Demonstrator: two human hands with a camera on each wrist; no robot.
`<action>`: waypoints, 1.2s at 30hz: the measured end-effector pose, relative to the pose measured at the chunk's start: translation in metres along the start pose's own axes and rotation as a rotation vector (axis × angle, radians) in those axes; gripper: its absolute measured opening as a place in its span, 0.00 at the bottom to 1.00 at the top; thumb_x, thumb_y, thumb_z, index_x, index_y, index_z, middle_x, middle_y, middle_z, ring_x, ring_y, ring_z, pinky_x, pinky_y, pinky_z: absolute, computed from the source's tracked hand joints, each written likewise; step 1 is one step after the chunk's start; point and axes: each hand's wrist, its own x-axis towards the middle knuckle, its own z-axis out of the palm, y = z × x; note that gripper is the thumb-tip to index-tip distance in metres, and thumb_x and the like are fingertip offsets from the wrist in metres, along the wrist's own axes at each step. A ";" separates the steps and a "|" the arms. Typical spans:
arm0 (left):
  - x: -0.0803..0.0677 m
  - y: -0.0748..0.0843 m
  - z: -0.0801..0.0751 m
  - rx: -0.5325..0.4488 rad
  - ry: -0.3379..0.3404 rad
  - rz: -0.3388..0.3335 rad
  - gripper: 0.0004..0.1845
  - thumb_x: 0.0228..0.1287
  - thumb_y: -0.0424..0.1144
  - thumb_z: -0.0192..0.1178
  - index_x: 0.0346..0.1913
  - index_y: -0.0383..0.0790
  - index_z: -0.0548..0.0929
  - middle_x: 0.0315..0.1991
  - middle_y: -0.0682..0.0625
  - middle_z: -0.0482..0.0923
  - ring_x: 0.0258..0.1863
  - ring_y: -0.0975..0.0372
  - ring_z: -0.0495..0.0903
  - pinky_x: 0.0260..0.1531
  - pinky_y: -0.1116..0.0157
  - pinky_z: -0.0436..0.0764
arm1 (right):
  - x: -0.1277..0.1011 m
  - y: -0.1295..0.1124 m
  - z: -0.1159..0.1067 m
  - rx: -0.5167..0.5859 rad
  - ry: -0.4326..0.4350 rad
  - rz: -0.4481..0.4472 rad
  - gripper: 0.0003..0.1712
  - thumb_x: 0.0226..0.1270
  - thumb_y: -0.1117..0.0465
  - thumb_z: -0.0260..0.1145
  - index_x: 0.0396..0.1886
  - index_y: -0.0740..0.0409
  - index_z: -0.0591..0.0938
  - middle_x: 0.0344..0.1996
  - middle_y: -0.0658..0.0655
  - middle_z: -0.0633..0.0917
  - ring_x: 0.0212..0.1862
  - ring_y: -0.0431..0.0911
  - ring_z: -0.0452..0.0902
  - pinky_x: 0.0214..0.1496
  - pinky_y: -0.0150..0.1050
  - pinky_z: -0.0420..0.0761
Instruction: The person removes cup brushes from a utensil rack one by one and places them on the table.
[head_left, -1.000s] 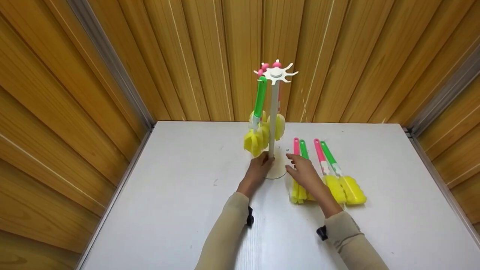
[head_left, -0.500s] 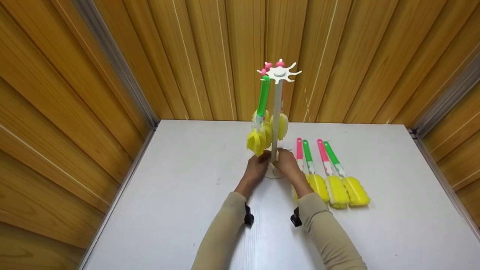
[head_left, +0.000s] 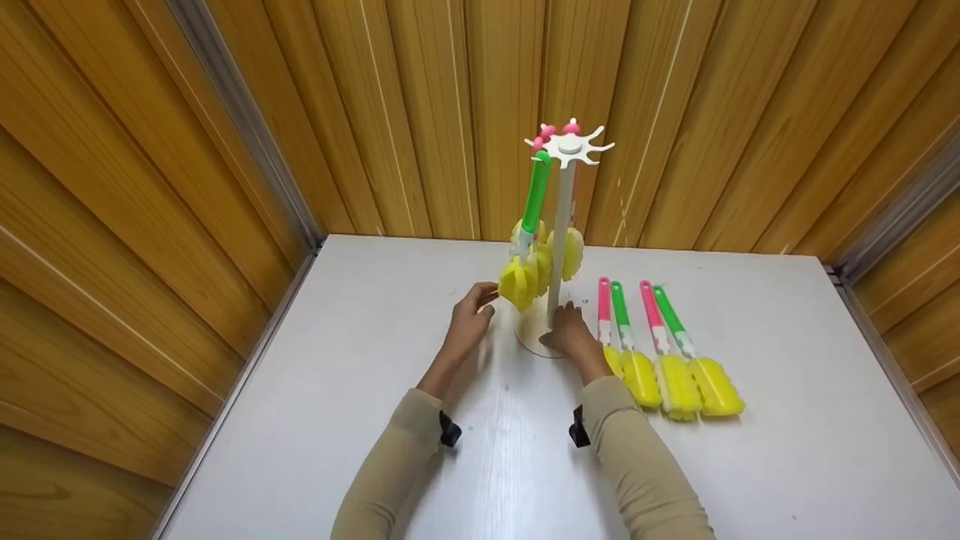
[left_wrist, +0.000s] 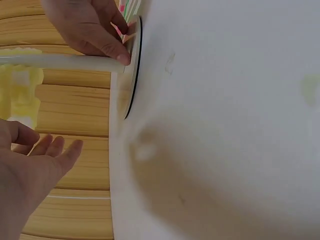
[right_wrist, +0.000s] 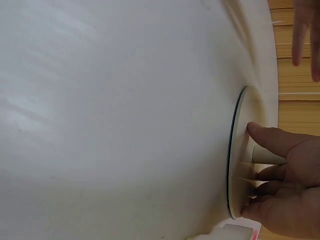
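Observation:
A white stand (head_left: 561, 225) with a star-shaped top rises from a round base disc (head_left: 534, 341) on the white table (head_left: 360, 390). From its top hang a green-handled brush (head_left: 534, 199) with a yellow sponge (head_left: 517, 286) and two more sponge brushes behind the pole. My right hand (head_left: 568, 334) grips the foot of the pole (left_wrist: 60, 62), its thumb pressing on the base disc (right_wrist: 239, 150). My left hand (head_left: 469, 322) hovers open to the left, its fingertips close beside the lowest sponge. In the left wrist view the left hand (left_wrist: 35, 165) is spread and holds nothing.
Several sponge brushes (head_left: 660, 352) with pink and green handles lie side by side right of the stand, yellow heads toward me. Wooden plank walls (head_left: 225, 150) close in the table at the back and on both sides.
My right hand left the lying brushes and took hold of the pole's foot. My left hand let go of the pole and moved left, beside the hanging sponge.

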 end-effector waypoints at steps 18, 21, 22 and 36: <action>-0.021 0.085 -0.035 -0.017 0.134 0.223 0.19 0.75 0.27 0.51 0.64 0.40 0.77 0.63 0.46 0.78 0.64 0.56 0.77 0.61 0.54 0.77 | 0.004 0.007 0.005 0.104 -0.018 0.052 0.48 0.69 0.63 0.69 0.78 0.72 0.53 0.79 0.72 0.46 0.80 0.64 0.39 0.79 0.58 0.42; -0.019 0.101 -0.030 -0.024 0.144 0.283 0.18 0.76 0.28 0.53 0.64 0.37 0.76 0.63 0.45 0.78 0.64 0.56 0.77 0.61 0.55 0.77 | 0.004 0.006 0.004 0.142 -0.022 0.064 0.48 0.69 0.63 0.69 0.79 0.69 0.51 0.80 0.70 0.44 0.81 0.63 0.36 0.79 0.59 0.41; -0.018 0.105 -0.028 -0.032 0.146 0.302 0.18 0.76 0.28 0.53 0.64 0.36 0.76 0.62 0.44 0.78 0.64 0.55 0.77 0.62 0.55 0.77 | 0.004 0.006 0.004 0.148 -0.027 0.067 0.49 0.69 0.63 0.69 0.80 0.68 0.51 0.80 0.69 0.44 0.81 0.63 0.36 0.79 0.59 0.41; -0.001 0.132 0.009 -0.087 0.123 0.395 0.23 0.71 0.30 0.63 0.66 0.33 0.73 0.63 0.42 0.77 0.65 0.55 0.76 0.65 0.60 0.74 | 0.008 0.011 0.004 0.075 0.036 -0.025 0.44 0.65 0.63 0.72 0.72 0.79 0.62 0.74 0.78 0.58 0.76 0.68 0.54 0.78 0.59 0.51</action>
